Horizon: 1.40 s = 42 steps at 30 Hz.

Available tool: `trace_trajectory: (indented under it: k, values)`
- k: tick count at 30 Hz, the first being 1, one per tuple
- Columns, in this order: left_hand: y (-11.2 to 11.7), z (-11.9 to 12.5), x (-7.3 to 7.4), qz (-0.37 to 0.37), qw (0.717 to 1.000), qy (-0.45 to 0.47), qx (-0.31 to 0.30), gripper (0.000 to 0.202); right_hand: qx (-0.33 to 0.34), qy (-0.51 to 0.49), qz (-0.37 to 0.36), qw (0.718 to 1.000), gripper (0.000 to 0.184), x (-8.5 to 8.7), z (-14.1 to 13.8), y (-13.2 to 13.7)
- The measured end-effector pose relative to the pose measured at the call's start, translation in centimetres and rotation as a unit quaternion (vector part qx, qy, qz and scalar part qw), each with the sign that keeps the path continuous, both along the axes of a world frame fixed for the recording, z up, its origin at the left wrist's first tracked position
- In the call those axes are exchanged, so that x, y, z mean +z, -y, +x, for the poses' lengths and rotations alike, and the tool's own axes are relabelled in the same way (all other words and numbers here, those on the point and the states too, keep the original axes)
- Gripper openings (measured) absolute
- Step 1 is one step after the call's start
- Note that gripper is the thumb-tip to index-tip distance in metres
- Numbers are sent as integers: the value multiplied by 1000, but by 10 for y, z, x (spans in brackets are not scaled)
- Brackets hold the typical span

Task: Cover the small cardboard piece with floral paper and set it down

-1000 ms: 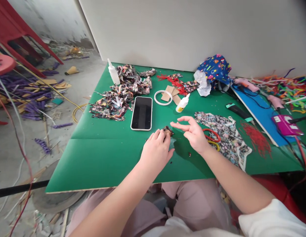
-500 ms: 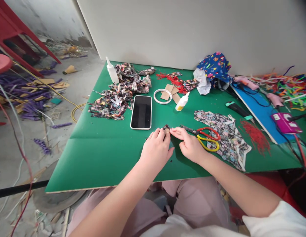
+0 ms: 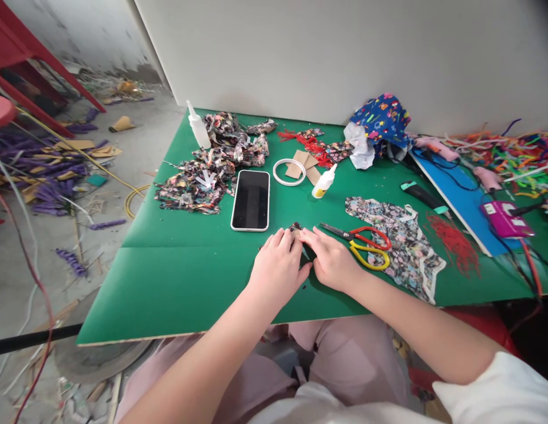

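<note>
Both my hands meet low over the front of the green table [image 3: 180,282]. My left hand [image 3: 276,262] bends its fingers down onto a small piece of dark floral fabric [image 3: 295,226], which is mostly hidden beneath them. A scrap of brown card [image 3: 295,234] shows on the fabric between the two hands. With its fingertips pressed to the card's right side, my right hand [image 3: 333,259] works on the same piece. Scissors [image 3: 366,241] with red and yellow handles lie just right of it, partly over a larger floral cloth [image 3: 401,253].
A phone [image 3: 251,200] lies behind my left hand. Beyond it are a tape roll [image 3: 276,172], a small glue bottle [image 3: 324,181], a taller white bottle [image 3: 198,126] and floral scraps [image 3: 189,185]. Red threads [image 3: 452,241], a blue board [image 3: 454,200] and a wired purple box [image 3: 505,219] sit right.
My right hand has shifted left, its fingertips now over the card by my left fingers. My left hand stays nearly in place. The whole view has moved slightly.
</note>
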State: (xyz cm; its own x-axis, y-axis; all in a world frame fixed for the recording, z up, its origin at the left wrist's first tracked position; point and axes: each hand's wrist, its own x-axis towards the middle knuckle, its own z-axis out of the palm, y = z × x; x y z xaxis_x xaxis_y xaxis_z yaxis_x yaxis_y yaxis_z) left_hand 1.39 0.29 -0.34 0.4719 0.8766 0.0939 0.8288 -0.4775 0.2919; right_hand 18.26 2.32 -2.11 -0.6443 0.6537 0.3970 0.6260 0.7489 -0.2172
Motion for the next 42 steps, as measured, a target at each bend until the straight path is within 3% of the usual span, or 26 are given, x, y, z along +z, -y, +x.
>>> trace_trajectory:
  k: [9,13,15,17,20,22,24,26,31,35,42]
  values:
    - [0,-1,-4,48,999,-13,-5,48,28,33,34,998,51,5,-4,-3]
    - [-1,-2,-3,45,999,-26,-11,44,-8,-11,-95,995,54,19,-5,-10]
    - [0,-3,-2,41,999,-28,-13,41,-66,-97,-202,972,51,28,-6,-15]
    - [0,-4,-2,39,999,-29,-14,39,-113,-227,-317,914,42,36,-7,-20]
    - [0,-4,-3,53,998,-28,-15,39,-108,-426,-461,771,30,43,-9,-29]
    - [-1,-4,-3,84,996,-27,-19,37,-79,-508,-520,683,31,43,-11,-34]
    - [-2,-4,-2,116,993,-27,-19,33,-61,-549,-552,624,36,41,-13,-37]
    - [-2,-4,-1,135,990,-26,-11,30,-58,-573,-564,591,39,37,-15,-40]
    - [-3,-5,2,132,991,-15,-3,28,-70,-591,-558,578,38,31,-12,-43]
    - [-6,-7,7,92,996,10,18,32,-92,-617,-530,574,34,33,3,-50]
    - [-18,-8,12,19,998,19,65,20,-85,-654,-500,562,28,37,17,-56]
